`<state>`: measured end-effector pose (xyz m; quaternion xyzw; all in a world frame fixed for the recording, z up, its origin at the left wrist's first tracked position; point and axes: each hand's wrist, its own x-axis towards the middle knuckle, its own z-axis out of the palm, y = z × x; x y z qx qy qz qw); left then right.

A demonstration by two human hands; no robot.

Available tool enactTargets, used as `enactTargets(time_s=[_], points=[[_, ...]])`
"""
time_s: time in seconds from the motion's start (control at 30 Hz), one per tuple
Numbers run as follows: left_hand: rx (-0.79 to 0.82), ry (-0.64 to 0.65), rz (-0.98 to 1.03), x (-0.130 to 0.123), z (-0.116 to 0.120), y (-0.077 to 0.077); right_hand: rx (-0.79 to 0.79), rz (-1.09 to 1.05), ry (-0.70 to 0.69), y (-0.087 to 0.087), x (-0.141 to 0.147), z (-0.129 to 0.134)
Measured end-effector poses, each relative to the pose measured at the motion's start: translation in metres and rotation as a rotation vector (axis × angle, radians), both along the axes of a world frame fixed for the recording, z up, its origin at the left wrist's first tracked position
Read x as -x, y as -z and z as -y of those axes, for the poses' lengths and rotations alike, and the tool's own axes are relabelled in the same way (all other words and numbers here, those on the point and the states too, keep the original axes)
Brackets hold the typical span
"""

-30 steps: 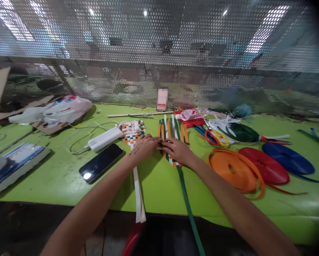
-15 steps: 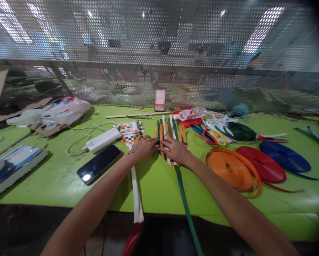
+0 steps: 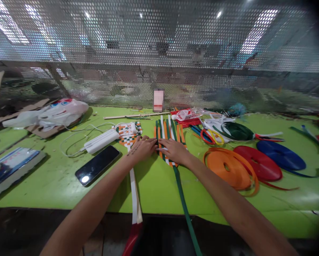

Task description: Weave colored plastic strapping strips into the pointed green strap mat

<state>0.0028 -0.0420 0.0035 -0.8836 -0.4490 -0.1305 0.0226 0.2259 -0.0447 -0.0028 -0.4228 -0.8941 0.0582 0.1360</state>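
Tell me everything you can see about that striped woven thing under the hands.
The woven piece is made of flat orange, white and dark green strips that look like plastic. It lies on the green table, its separate strip ends pointing away from the person, its near end checkered and tapered. A long green strip seems to run from that end past the table's near edge. The right hand covers its middle; the left hand reaches its left edge.

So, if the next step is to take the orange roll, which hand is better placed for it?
The right hand, I would say. It lies on the striped weaving, on the side nearer to the orange roll. The left hand is at the weaving's left edge, farther away.
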Motion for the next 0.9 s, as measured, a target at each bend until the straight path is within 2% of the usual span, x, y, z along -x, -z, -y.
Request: enactTargets(time_s=[0.23,0.9], points=[[-0.011,-0.018,-0.009,-0.002,0.004,-0.003,-0.034,-0.003,-0.015,0.006,-0.001,-0.003],[-0.036,-0.072,-0.094,-0.012,0.01,0.001,-0.028,0.008,-0.018,0.01,-0.003,-0.006]])
